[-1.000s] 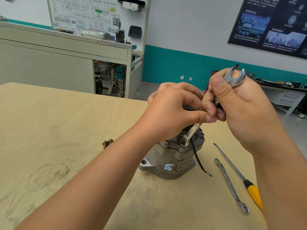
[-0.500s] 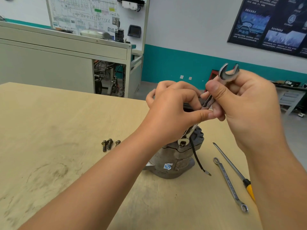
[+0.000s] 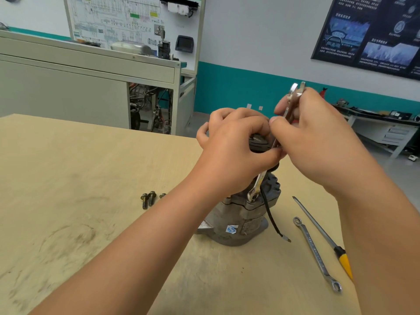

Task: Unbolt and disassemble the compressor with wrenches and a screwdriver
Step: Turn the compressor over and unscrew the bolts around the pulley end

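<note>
1. Shows the compressor standing upright on the table, centre-right of the frame, with a blue sticker on its grey casing.
2. Shows the left hand clasped over the dark top part of the compressor, fingers curled round it.
3. Shows the right hand just right of the left one, gripping the upper shank of the held wrench; leaves the tool's open end sticking out above the knuckles.
4. Has the held wrench slanting down and left between both hands, its lower end seated on a bolt head at the casing's flange.
5. Has a black wire hanging down the compressor's right side, its tip touching the table.
6. Places loose bolts on the table left of the compressor, apart from it, one partly hidden by the left forearm.
7. Places a ring wrench and a yellow-handled screwdriver side by side on the table at lower right, both slanting, near the compressor but not touching it; hides part of the screwdriver handle behind the right forearm.
8. Sets a grey cabinet at upper left behind the table, a wiring-diagram board above it, and a dark poster at upper right.
</note>
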Tool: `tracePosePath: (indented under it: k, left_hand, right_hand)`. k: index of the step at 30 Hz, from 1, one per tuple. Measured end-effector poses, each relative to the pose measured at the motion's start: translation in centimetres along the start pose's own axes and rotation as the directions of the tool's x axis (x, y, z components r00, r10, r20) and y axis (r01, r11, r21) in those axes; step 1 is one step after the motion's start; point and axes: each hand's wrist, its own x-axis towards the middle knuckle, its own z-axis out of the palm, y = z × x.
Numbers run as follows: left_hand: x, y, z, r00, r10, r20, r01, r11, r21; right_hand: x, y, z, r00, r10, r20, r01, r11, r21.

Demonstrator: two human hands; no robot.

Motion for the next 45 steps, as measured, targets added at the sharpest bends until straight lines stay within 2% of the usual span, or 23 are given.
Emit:
tracePosePath:
  k: [8,12,17,21,24,29,32,35,40,45]
  left_hand:
    - [0.3,-0.4,-0.3,0.995,-0.032,0.092,0.04,0.996,-0.078]
    - [0.6,-0.7,-0.5,0.99,-0.03,0.136,0.054,0.983,-0.177]
    - [0.8,-1.1,-1.5,0.981,-0.024,0.194,0.07,0.97,-0.233]
    - [0.7,-1.0,-1.8,0.981,-0.044,0.19,0.077,0.982,-0.171]
    - [0.6,-0.6,-1.8,0.984,-0.023,0.175,0.051,0.986,-0.158]
    - [0.3,-0.2,-1.6,0.983,0.022,0.182,0.005,0.989,-0.148]
    - [0.1,0.1,-1.6,0.976,0.071,0.207,-0.047,0.991,-0.121]
    - [0.0,0.1,-1.4,0.964,0.081,0.252,-0.069,0.996,-0.057]
    - [0.2,0.0,-2.0,0.94,0.123,0.319,-0.107,0.992,-0.067]
    - [0.5,-0.7,-2.8,0.911,0.129,0.393,-0.111,0.991,-0.069]
  right_hand:
    - [0.9,0.1,-0.2,0.992,-0.018,0.121,0.014,0.999,0.034]
    - [1.3,0.0,-0.3,0.983,-0.045,0.179,0.036,0.998,0.052]
    - [1.0,-0.5,-0.6,0.957,-0.16,0.243,0.131,0.982,0.133]
    - [0.2,-0.3,-0.8,0.953,-0.238,0.19,0.192,0.954,0.231]
    - [-0.4,-0.1,-0.7,0.96,-0.238,0.147,0.181,0.93,0.321]
    - [-1.2,-0.2,-0.1,0.976,-0.206,0.07,0.166,0.913,0.374]
    - [-1.3,-0.1,-0.2,0.977,-0.202,0.075,0.165,0.925,0.343]
    - [-1.4,0.0,-0.5,0.977,-0.196,0.081,0.144,0.896,0.419]
    - [-1.4,0.0,-0.7,0.977,-0.173,0.124,0.081,0.84,0.537]
    - [-1.5,0.0,0.0,0.971,-0.196,0.134,0.096,0.843,0.53]
